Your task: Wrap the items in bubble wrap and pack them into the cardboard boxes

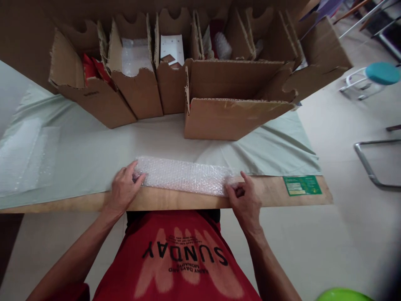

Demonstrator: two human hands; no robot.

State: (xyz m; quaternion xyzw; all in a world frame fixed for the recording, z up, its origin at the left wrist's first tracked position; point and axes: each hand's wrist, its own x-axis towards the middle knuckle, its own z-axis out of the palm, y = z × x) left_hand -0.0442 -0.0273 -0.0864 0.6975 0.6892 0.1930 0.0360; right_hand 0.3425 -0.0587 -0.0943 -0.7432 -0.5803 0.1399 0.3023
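Note:
A long, flat strip of bubble wrap (184,175) lies along the front edge of the table between my hands. It looks folded over; whether anything is inside, I cannot tell. My left hand (125,184) grips its left end, thumb in front and fingers behind. At the right end, my right hand (246,194) pinches the wrap between thumb and curled fingers, with the index finger pointing up and away.
More bubble wrap sheets (29,154) lie at the left of the cloth-covered table (163,136). Several cardboard bins (138,94) line the back, and a wide cardboard box (232,119) stands before them. A green card (302,185) sits at the right front corner. A teal stool (382,73) stands beyond.

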